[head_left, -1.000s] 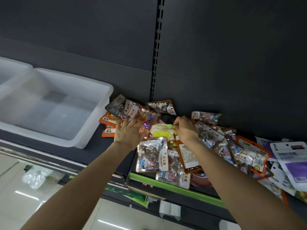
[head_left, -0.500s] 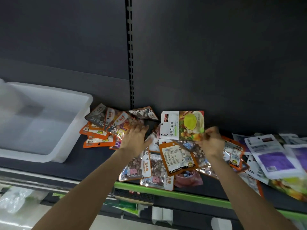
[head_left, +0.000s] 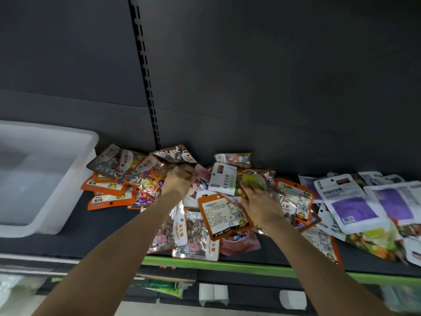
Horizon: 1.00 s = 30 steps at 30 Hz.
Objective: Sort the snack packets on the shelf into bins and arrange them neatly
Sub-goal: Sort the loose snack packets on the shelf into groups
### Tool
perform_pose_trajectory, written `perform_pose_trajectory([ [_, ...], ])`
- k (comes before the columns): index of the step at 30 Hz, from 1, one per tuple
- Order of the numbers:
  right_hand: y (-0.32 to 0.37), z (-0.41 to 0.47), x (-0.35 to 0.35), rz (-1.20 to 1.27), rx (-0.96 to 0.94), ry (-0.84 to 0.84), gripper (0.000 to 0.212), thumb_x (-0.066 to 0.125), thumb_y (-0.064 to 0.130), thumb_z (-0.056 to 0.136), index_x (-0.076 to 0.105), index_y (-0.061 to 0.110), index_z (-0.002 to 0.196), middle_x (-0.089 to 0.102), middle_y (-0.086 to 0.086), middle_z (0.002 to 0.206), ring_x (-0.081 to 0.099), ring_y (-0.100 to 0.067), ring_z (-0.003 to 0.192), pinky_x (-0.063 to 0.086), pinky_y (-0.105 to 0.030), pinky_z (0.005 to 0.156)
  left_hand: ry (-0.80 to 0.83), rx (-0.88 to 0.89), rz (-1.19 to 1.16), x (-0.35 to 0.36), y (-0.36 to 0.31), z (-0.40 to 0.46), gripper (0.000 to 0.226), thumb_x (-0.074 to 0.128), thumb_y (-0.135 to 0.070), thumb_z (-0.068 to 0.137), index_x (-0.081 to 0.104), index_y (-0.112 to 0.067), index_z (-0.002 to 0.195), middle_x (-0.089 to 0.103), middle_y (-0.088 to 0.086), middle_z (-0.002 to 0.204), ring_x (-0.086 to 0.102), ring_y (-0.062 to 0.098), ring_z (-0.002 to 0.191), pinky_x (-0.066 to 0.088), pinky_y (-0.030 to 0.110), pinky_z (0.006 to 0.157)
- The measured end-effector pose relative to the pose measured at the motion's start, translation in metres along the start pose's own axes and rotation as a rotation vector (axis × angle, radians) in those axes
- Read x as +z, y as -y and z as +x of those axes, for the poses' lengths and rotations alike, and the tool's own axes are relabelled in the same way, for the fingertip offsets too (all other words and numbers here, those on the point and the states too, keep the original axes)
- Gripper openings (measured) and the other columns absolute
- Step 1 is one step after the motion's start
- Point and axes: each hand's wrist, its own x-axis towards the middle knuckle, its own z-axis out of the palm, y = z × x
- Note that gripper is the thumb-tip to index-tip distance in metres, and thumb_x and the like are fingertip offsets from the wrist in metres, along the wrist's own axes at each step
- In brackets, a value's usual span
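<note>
Snack packets (head_left: pixel 218 201) heaped on a dark shelf (head_left: pixel 68 233), worked by 2 hands.

The heap is spread along the shelf's length, from just beside the white bin (head_left: pixel 45 176) at the left to the right edge of view. Its rear packets are pressed against the back panel (head_left: pixel 250 87), and its front ones, the "Stone Candy" packets (head_left: pixel 196 236), reach the green front lip (head_left: pixel 227 266). The packets are pointed every way: an orange-edged packet (head_left: pixel 224 216) is laid with its long axis front to back, slightly tilted, while the purple-labelled white packets (head_left: pixel 350 206) are fanned at the right. Bare shelf is seen only as a strip between bin and heap. The left hand (head_left: pixel 176 183) is curled, gripping a "Mosaic" packet (head_left: pixel 175 153) at the back. The right hand (head_left: pixel 259 206) is laid over a green-printed packet (head_left: pixel 248 182); whether it is gripped cannot be told.
</note>
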Motion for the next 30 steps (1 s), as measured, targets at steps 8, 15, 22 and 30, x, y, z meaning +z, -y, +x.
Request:
perform_pose_trajectory([
  [8, -0.014, -0.013, -0.019, 0.281, 0.044, 0.066, 0.050, 0.018, 0.037, 0.103, 0.024, 0.017, 0.149, 0.031, -0.008, 0.152, 0.030, -0.025, 0.139, 0.027, -0.042, 0.114, -0.344, 0.343, 0.019, -0.031, -0.054, -0.025, 0.020, 0.053, -0.012, 0.094, 0.065, -0.013, 0.109, 0.063, 0.000, 0.099, 0.060, 0.014, 0.080, 0.051, 0.027, 0.071],
  [15, -0.020, -0.012, -0.022, 0.885, 0.291, -0.193, 0.048, 0.034, 0.046, 0.099, 0.052, 0.009, 0.124, 0.059, -0.019, 0.119, 0.056, -0.034, 0.110, 0.043, -0.036, 0.089, 0.222, 0.863, 0.345, 0.042, -0.056, -0.073, 0.023, 0.062, -0.007, 0.088, 0.071, -0.018, 0.106, 0.067, 0.000, 0.113, 0.066, 0.020, 0.099, 0.055, 0.040, 0.080],
  [22, -0.031, -0.005, 0.006, 0.674, 0.280, -0.163, 0.057, 0.064, 0.039, 0.085, 0.046, 0.020, 0.136, 0.049, -0.014, 0.133, 0.035, -0.034, 0.127, 0.036, -0.040, 0.099, 0.391, 0.606, 0.546, 0.039, -0.034, -0.058, 0.064, 0.056, -0.049, 0.088, 0.029, -0.037, 0.145, 0.022, -0.008, 0.156, 0.016, 0.015, 0.144, 0.015, 0.040, 0.117],
  [30, -0.046, 0.000, 0.004, 0.968, 0.402, -0.358, 0.019, 0.061, 0.013, 0.090, 0.061, 0.008, 0.108, 0.064, -0.012, 0.111, 0.059, -0.029, 0.105, 0.038, -0.020, 0.063, 0.472, 0.438, 0.730, 0.045, -0.033, -0.052, 0.088, 0.055, -0.063, 0.082, -0.001, -0.043, 0.148, -0.009, -0.003, 0.159, -0.011, 0.019, 0.146, -0.001, 0.052, 0.117],
])
